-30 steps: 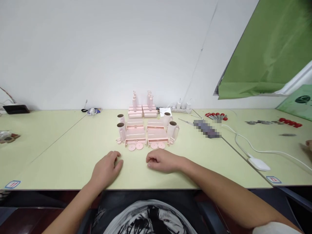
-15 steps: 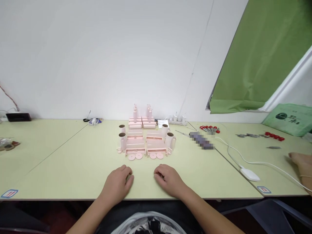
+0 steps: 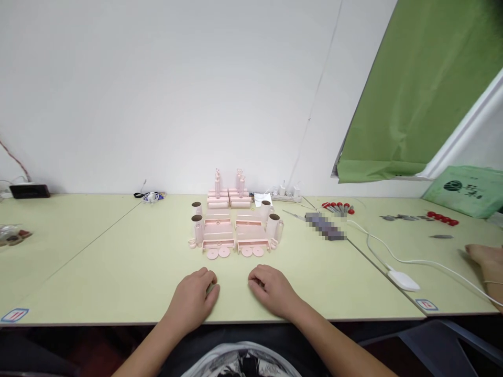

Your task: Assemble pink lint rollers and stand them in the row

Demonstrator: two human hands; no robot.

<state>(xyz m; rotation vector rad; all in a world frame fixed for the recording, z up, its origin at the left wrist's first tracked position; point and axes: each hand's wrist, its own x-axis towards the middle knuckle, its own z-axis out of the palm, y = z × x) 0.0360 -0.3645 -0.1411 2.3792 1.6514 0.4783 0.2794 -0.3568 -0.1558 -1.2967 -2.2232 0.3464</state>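
Observation:
My left hand (image 3: 194, 297) rests on the pale green table (image 3: 129, 267), its fingers curled in and nothing visible in them. To its right my right hand (image 3: 274, 291) lies on the table, also loosely curled around nothing that shows. Just beyond both hands stand pink parts: flat round discs (image 3: 212, 254), a left open-fronted holder (image 3: 218, 235) and a right one (image 3: 252, 235). Cardboard-cored rolls stand upright on either side, among them a left roll (image 3: 197, 229) and a right roll (image 3: 272, 226). Behind are pink rollers (image 3: 217, 203) and slim upright pieces (image 3: 217, 186). Neither hand touches these.
A power strip (image 3: 286, 198) lies along the wall. Right of the pink parts is a blurred-out dark object (image 3: 325, 226); farther right, a white cable runs to a white adapter (image 3: 403, 280). Another person's arm (image 3: 485, 262) reaches in at the right edge, near red-ended pieces (image 3: 443, 219).
My left hand has shifted slightly to the right on the table. My right hand and the pink parts are where they were.

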